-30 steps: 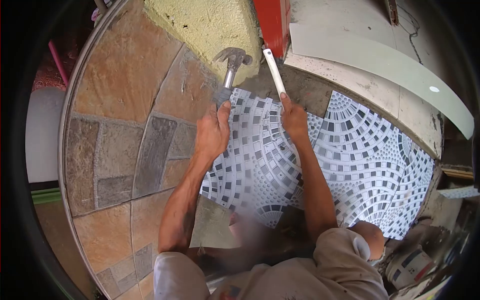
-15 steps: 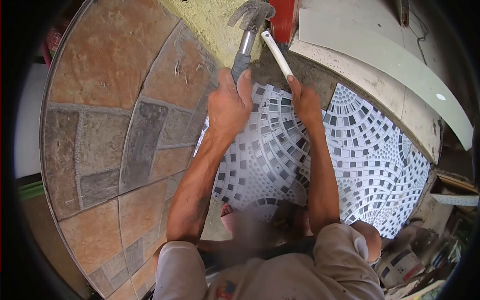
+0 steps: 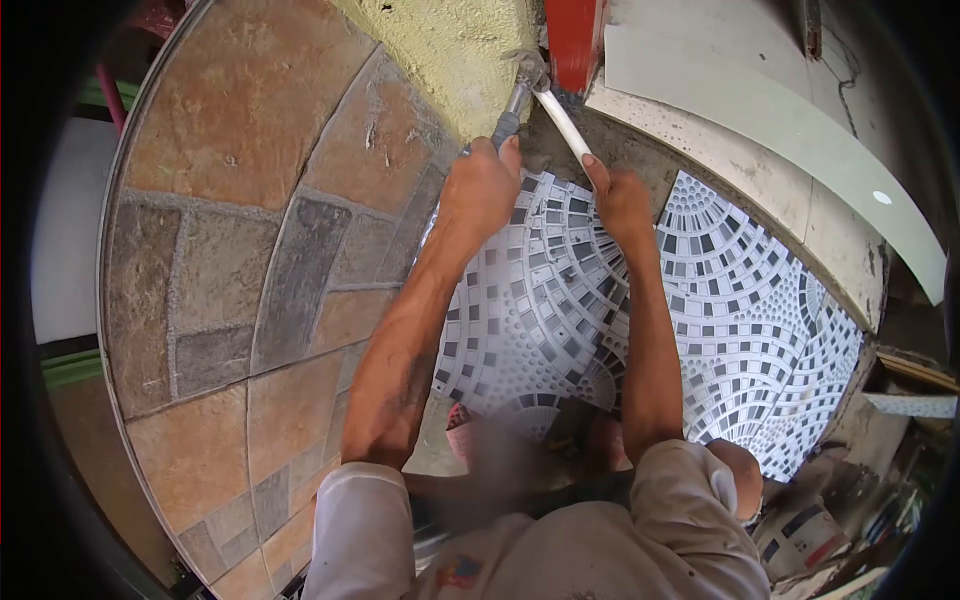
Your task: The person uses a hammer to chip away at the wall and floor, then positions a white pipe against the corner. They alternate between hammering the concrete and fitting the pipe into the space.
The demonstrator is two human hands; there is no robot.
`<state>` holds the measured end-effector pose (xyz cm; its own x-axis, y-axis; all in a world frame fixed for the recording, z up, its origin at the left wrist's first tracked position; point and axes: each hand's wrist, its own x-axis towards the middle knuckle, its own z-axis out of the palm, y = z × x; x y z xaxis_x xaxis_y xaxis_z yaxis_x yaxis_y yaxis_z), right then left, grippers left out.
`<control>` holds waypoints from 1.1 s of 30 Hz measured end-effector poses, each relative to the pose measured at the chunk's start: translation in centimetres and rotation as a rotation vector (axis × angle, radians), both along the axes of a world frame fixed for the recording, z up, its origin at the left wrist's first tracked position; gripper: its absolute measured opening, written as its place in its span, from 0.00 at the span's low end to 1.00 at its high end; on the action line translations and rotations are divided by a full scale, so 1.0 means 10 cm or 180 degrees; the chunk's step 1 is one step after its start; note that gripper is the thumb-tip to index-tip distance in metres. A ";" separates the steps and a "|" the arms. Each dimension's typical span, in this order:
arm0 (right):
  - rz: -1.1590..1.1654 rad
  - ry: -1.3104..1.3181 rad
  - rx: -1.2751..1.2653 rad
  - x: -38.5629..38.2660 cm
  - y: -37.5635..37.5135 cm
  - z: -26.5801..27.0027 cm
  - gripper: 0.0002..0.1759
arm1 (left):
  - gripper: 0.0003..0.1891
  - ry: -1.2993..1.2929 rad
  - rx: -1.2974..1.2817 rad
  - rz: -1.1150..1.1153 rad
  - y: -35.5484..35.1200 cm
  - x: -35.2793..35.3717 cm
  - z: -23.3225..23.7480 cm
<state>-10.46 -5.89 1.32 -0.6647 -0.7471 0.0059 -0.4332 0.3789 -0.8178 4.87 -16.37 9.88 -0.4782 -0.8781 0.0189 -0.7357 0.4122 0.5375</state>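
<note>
My left hand (image 3: 482,190) is wrapped round the grey grip of a hammer (image 3: 518,98). The hammer's head is at the upper end of a white bar (image 3: 565,125), and the two seem to touch. My right hand (image 3: 622,200) grips the lower end of that bar, its thumb along it. The bar slants up and left, towards the corner between the yellow wall and the red post. Below both hands lie patterned grey and white floor tiles (image 3: 540,290). Rough bare cement (image 3: 560,150) shows beyond the tiles' upper edge.
A brown stone-pattern tiled surface (image 3: 215,250) fills the left side. Ahead stand a rough yellow wall (image 3: 450,50) and a red post (image 3: 572,45). A pale curved strip (image 3: 780,130) lies at the upper right. A white bucket (image 3: 800,535) is at the lower right.
The hammer has come down and to the right, from above the bar to its upper end. My left hand moved slightly right with it. The white bar shifted slightly down and right.
</note>
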 end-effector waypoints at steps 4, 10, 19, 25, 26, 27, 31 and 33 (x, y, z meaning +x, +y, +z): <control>-0.0143 -0.1688 0.0071 0.11 0.25 -0.13 0.41 | 0.25 0.0013 0.0012 0.0047 0.10 0.17 0.17; -0.0628 -0.1321 0.0240 0.15 0.25 -0.10 0.41 | 0.24 0.0320 -0.0001 0.0027 0.21 0.36 0.15; -0.0464 -0.0720 0.0407 0.06 0.24 0.05 0.41 | 0.22 0.0446 0.0065 -0.0062 0.25 0.42 0.19; -0.0403 -0.0241 0.0169 -0.04 0.20 -0.11 0.40 | 0.21 0.0552 0.0046 -0.0097 0.25 0.29 0.27; -0.0399 -0.0238 0.0207 -0.04 0.20 -0.09 0.40 | 0.21 0.0607 0.0008 -0.0089 0.26 0.26 0.28; -0.0395 -0.0233 0.0243 -0.04 0.20 -0.07 0.40 | 0.21 0.0664 -0.0032 -0.0080 0.26 0.22 0.27; -0.0332 -0.0129 0.0273 -0.03 0.20 0.07 0.40 | 0.21 0.0367 -0.0350 -0.0159 0.09 0.10 -0.06; -0.0232 -0.0171 0.0497 -0.05 0.17 0.18 0.36 | 0.22 -0.0113 -0.0425 -0.0380 -0.04 0.03 -0.03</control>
